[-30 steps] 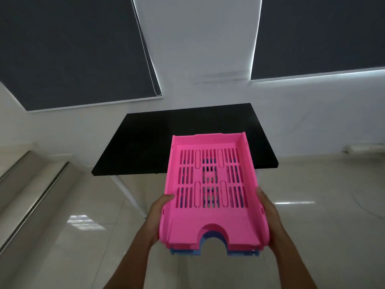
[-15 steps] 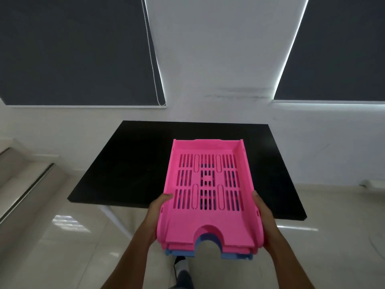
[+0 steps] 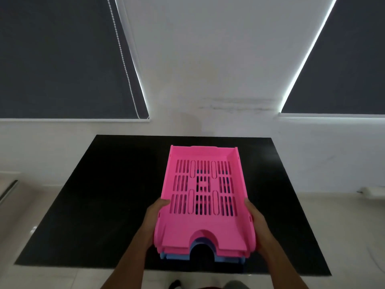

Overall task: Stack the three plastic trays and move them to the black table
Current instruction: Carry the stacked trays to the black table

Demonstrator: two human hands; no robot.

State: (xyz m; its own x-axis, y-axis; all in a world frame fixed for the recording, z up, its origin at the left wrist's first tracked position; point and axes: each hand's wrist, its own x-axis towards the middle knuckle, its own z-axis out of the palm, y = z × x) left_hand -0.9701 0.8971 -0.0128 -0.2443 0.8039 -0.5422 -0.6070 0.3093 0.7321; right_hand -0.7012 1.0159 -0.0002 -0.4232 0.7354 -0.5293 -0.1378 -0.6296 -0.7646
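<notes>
A stack of plastic trays is held over the black table (image 3: 100, 205). The top tray is pink (image 3: 203, 228) with a slotted floor and a half-round notch at its near edge. A blue tray (image 3: 177, 257) shows under it at the near edge and through the slots. My left hand (image 3: 155, 220) grips the stack's left side, thumb on the rim. On the right side my right hand (image 3: 257, 224) holds it the same way. Whether the stack touches the table I cannot tell.
The table stands against a white wall (image 3: 208, 59) under two dark roller blinds (image 3: 62, 59), the left one with a bead cord (image 3: 125, 63). Pale tiled floor (image 3: 343, 226) lies on both sides. A step edge (image 3: 8, 190) shows at the far left.
The view has closed in on the table. The tray stack, still held in both hands, now lies over the tabletop instead of in front of its near edge.
</notes>
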